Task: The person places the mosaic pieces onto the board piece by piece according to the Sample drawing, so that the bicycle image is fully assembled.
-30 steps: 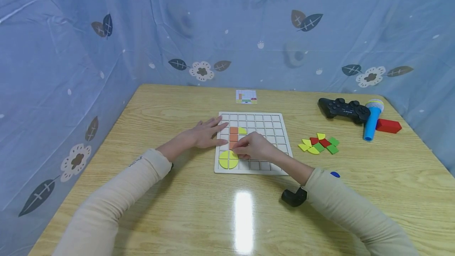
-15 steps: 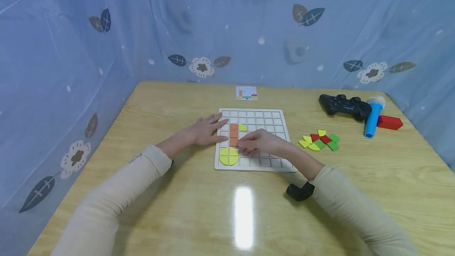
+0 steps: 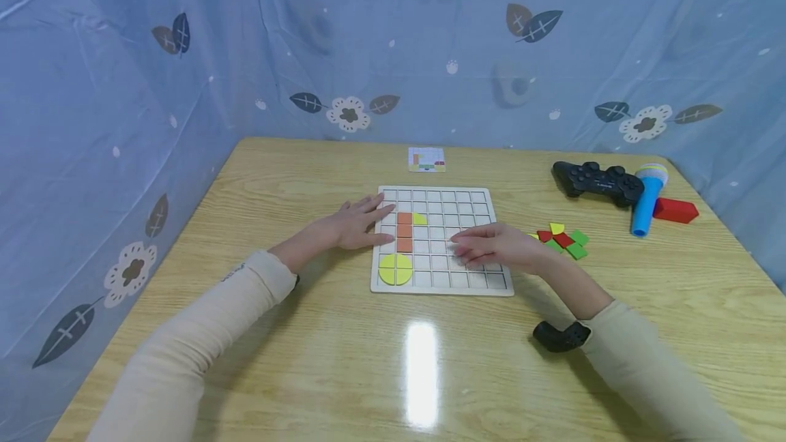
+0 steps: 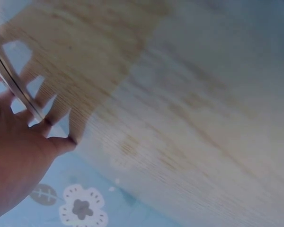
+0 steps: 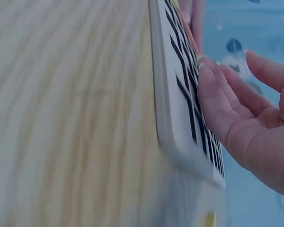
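Note:
A white gridded board [image 3: 457,249] lies on the table. On its left part sit a yellow circle of quarter pieces [image 3: 396,269], a column of orange squares [image 3: 404,232] and a single yellow quarter piece [image 3: 419,219]. My left hand [image 3: 359,225] rests on the board's left edge with fingers spread; the left wrist view shows this hand [image 4: 28,146] at the edge too. Over the right half of the board hovers my right hand [image 3: 494,247], its fingers relaxed and parted from the thumb. Nothing shows between those fingers in the right wrist view, where the hand [image 5: 251,118] is near the grid.
Loose yellow, red and green pieces [image 3: 565,240] lie right of the board, partly behind my right hand. A small pattern card [image 3: 426,159] lies beyond the board. At the back right are a black game controller [image 3: 598,183], a blue toy microphone [image 3: 647,203] and a red block [image 3: 675,210].
My right hand has left the spot beside the yellow circle and orange squares and moved right across the board, its fingers loosening. My left hand has stayed on the board's edge.

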{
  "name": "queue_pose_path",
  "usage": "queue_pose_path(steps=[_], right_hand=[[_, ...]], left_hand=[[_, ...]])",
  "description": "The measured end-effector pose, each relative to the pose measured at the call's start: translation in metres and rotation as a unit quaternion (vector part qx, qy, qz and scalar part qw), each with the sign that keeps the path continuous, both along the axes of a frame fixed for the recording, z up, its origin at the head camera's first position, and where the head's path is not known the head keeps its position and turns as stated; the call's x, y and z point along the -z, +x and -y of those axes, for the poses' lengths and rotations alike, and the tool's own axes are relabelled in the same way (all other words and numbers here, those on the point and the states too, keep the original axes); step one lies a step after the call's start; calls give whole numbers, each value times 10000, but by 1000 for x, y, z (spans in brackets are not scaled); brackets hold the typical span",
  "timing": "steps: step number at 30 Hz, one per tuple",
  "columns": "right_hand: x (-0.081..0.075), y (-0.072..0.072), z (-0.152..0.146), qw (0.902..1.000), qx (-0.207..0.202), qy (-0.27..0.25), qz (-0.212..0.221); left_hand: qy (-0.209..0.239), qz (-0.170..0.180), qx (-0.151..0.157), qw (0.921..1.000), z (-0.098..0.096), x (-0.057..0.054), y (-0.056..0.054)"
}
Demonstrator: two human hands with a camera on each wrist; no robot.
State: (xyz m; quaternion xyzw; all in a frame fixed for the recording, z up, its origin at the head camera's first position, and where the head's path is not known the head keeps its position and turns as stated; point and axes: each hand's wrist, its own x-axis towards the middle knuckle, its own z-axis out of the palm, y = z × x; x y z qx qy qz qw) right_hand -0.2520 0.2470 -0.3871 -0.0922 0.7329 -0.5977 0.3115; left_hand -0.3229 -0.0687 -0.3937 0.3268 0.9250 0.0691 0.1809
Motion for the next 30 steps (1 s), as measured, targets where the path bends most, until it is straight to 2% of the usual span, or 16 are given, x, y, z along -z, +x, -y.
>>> queue_pose_path(steps=[5,11,19,27,30], right_hand=[[-1,5,-34,9989,340,-311,106],[-4,12,-72,9951,498,-854,-26],[-6,23,-116,9931,992,-540,-319],[-5,35,-154,9805,1473,-1246,-376],[-6,39,-162,9767,1628,-1332,-425]], left_hand=[[-16,19,-24,10000,-1,0,1],[37,22,-12,10000,-1,1,0],[67,-12,-6,10000,0,1,0],[15,-1,52,10000,-1,-1,1],[0,15,51,10000,-1,-1,1]])
